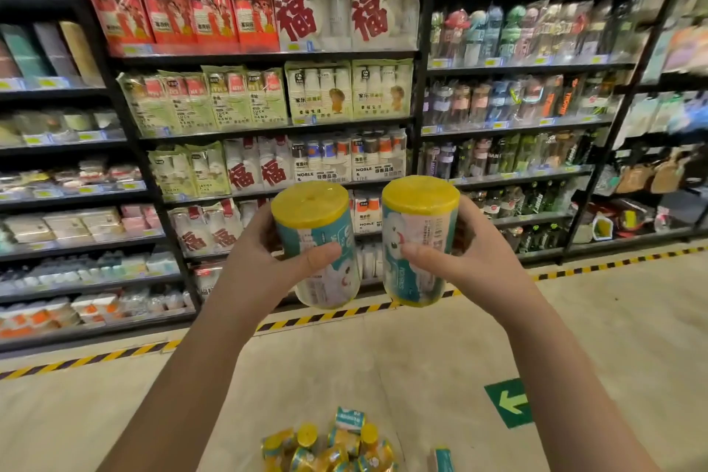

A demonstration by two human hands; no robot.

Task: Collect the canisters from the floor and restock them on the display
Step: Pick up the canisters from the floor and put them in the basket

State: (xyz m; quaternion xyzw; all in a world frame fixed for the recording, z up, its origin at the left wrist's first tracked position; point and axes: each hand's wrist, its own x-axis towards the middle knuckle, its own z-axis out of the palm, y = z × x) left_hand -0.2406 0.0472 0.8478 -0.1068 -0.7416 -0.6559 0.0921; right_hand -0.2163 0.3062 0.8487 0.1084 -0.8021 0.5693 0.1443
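While left hand (268,264) grips 1 canister (325,226), right hand (473,261) grips another (421,218).

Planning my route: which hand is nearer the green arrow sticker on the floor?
Right. The right hand, gripping a yellow-lidded teal canister, is above the green arrow sticker; the left hand, gripping a second canister, is farther left.

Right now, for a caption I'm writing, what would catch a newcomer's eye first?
At mid-frame, the left hand grips the left canister and the right hand the right canister, both yellow-lidded and roughly upright. Behind stand packed shelves; on the floor below lies a pile of canisters, with a green arrow sticker to its right.
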